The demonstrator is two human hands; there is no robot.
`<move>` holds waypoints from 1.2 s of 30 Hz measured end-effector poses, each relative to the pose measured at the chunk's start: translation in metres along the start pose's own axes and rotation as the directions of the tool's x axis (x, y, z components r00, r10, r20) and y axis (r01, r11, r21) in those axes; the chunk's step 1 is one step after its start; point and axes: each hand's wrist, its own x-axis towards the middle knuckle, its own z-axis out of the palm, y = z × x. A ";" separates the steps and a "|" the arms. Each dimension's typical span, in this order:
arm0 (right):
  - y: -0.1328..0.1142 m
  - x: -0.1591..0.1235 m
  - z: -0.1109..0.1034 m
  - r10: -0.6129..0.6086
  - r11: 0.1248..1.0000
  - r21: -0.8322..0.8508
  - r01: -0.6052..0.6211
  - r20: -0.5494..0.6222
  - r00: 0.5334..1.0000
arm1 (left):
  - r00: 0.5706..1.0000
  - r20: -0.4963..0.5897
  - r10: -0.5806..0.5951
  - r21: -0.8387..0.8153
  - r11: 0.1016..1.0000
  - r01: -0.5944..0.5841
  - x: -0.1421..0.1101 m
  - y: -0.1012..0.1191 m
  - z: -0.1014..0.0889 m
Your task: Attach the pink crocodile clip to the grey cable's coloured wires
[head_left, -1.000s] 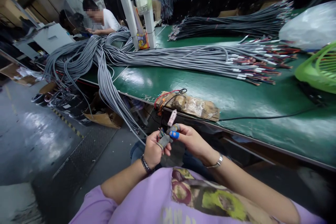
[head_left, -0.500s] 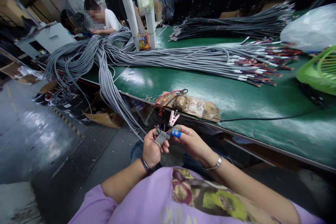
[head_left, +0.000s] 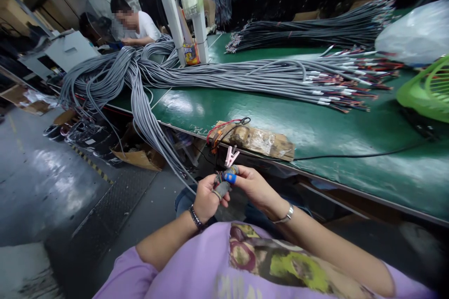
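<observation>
My left hand is closed around the end of a grey cable, its thumb wrapped in a grey finger cot. Thin coloured wires stick out of that cable end. My right hand pinches those wires, with a blue cot on one fingertip. Both hands meet just below the front edge of the green table. A pink clip hangs right above my fingers. Behind it on the table edge lies a taped brown block with red and black leads.
A long bundle of grey cables runs across the table and spills off its left end. A darker cable bundle lies behind. A green fan guard and clear bag sit right. Another person works at the far left.
My hands have stayed together at the cable end, with the fingers shifting slightly on the wires. The view has wobbled a little.
</observation>
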 end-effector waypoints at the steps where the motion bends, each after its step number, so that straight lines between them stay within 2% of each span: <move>1: 0.000 0.000 0.000 -0.011 1.000 -0.013 0.011 0.009 1.000 | 0.999 0.029 -0.019 0.021 1.000 0.019 0.000 0.001 0.000; 4: 0.002 -0.001 -0.001 -0.036 0.998 -0.055 0.037 0.014 0.999 | 0.997 0.064 -0.035 0.034 0.999 0.033 0.000 0.003 -0.001; 10: 0.011 0.000 0.004 -0.045 0.999 -0.025 0.043 -0.096 0.994 | 0.999 -0.009 0.040 -0.072 0.997 -0.041 0.000 -0.003 -0.001; 12: 0.014 0.001 0.003 -0.014 0.999 0.031 0.017 -0.096 0.995 | 0.999 -0.022 0.042 -0.104 0.994 -0.044 0.000 -0.005 -0.002; 15: 0.017 0.002 -0.003 0.049 0.985 0.169 -0.043 -0.037 0.998 | 0.998 -0.051 0.021 -0.175 0.984 -0.030 0.000 -0.004 -0.002; 19: 0.019 0.008 -0.020 0.142 0.930 0.343 -0.132 -0.005 0.990 | 0.997 -0.077 -0.030 -0.253 0.967 0.010 -0.001 0.006 -0.001; 22: 0.016 0.019 -0.028 0.197 0.897 0.402 -0.182 0.004 0.980 | 0.997 -0.059 -0.044 -0.261 0.965 0.028 -0.001 0.017 0.003; 24: 0.012 0.024 -0.027 0.146 0.919 0.370 -0.139 0.008 0.989 | 0.998 -0.040 -0.048 -0.276 0.960 0.035 0.001 0.022 0.006; 26: 0.007 0.027 -0.023 0.026 0.966 0.260 -0.017 -0.034 0.999 | 0.999 -0.018 -0.048 -0.291 0.956 0.041 0.004 0.026 0.007; 28: 0.003 0.028 -0.017 -0.113 0.987 0.101 0.125 -0.113 0.987 | 0.999 0.006 -0.049 -0.295 0.954 0.048 0.007 0.028 0.008; 30: 0.002 0.029 -0.013 -0.188 0.980 0.029 0.195 -0.165 0.968 | 0.998 0.022 -0.056 -0.289 0.955 0.060 0.009 0.028 0.007; 32: 0.003 0.030 -0.010 -0.131 0.981 0.128 0.147 -0.128 0.983 | 0.998 0.028 -0.065 -0.281 0.957 0.070 0.011 0.027 0.007; 36: 0.003 0.035 -0.007 0.047 0.918 0.393 -0.051 0.018 0.999 | 0.997 0.019 -0.075 -0.269 0.960 0.078 0.015 0.024 0.008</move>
